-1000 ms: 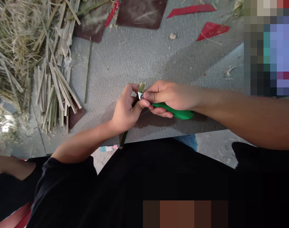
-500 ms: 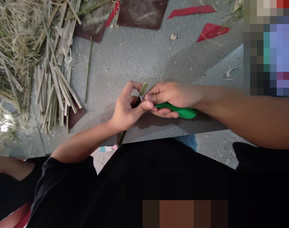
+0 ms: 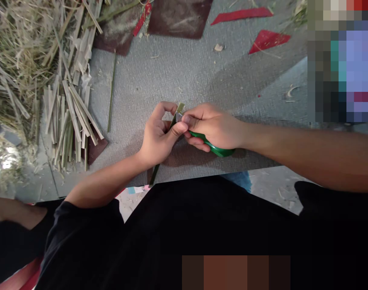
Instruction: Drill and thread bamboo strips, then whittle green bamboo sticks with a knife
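Observation:
A thin green strip (image 3: 155, 173) slants through my left hand (image 3: 161, 139), which grips it between thumb and fingers, with its pale upper end sticking out above. My right hand (image 3: 215, 127) is closed round a green-handled knife (image 3: 221, 151). The small blade meets the strip near its upper end, beside my left thumb. My right thumb and forefinger pinch close to the blade, and the two hands almost touch.
On the grey table (image 3: 171, 68) a bundle of cut strips (image 3: 76, 121) lies at the left, beside a heap of fibrous shavings (image 3: 20, 60). Dark red sheets (image 3: 180, 18) and red scraps (image 3: 270, 40) lie at the back. Another person's arm (image 3: 17, 211) shows at the lower left.
My right hand has moved slightly left and the knife handle has tilted, its end now lower and closer. My left hand has shifted slightly up and left with the strip.

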Tool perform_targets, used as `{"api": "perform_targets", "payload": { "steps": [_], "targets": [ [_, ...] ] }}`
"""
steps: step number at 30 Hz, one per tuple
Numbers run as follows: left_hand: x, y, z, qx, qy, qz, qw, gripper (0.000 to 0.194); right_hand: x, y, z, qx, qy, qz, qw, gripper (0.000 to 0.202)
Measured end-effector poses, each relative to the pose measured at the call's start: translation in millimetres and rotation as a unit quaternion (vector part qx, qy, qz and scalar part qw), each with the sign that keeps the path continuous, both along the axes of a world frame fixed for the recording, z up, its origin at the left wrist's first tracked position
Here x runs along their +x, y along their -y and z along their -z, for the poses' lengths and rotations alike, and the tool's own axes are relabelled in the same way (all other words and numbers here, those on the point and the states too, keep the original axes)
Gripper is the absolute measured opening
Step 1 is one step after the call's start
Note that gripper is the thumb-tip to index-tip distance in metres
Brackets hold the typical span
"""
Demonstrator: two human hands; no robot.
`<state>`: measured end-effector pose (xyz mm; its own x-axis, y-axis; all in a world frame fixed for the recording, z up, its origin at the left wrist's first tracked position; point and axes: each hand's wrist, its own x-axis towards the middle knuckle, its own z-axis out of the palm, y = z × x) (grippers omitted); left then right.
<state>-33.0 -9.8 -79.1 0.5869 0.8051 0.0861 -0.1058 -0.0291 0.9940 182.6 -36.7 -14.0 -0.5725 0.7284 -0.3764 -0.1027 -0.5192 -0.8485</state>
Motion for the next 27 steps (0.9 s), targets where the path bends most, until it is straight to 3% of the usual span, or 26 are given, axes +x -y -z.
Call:
{"api": "perform_targets", "payload": {
  "steps": [9, 16, 19, 23, 27],
  "targets": [
    [1.3, 3.9, -4.6, -0.011, 0.006, 0.023, 1.000, 0.070, 7.1, -13.9, 23.8, -0.052, -0.085, -0.119, 0.988, 0.055],
    [1.3, 5.5, -5.1, -0.003, -0.002, 0.009, 1.000, 0.069, 6.1, -9.6, 22.5, -0.038, -0.088, -0.088, 0.992, 0.046],
    [2.3, 5.2, -4.4, -0.007, 0.003, -0.003, 1.000, 0.064, 2.4, -5.6, 15.6, -0.018, -0.085, -0.049, 0.995, 0.042],
    [3.0, 3.5, -4.8, -0.015, -0.021, -0.020, 0.999, 0.063, -0.9, -0.7, 2.0, 0.020, -0.007, -0.006, 1.000, 0.046],
    [1.4, 4.1, -6.1, -0.001, -0.013, -0.002, 1.000, 0.067, 1.5, -2.9, 2.5, 0.008, -0.007, -0.032, 0.999, 0.048]
  ]
}}
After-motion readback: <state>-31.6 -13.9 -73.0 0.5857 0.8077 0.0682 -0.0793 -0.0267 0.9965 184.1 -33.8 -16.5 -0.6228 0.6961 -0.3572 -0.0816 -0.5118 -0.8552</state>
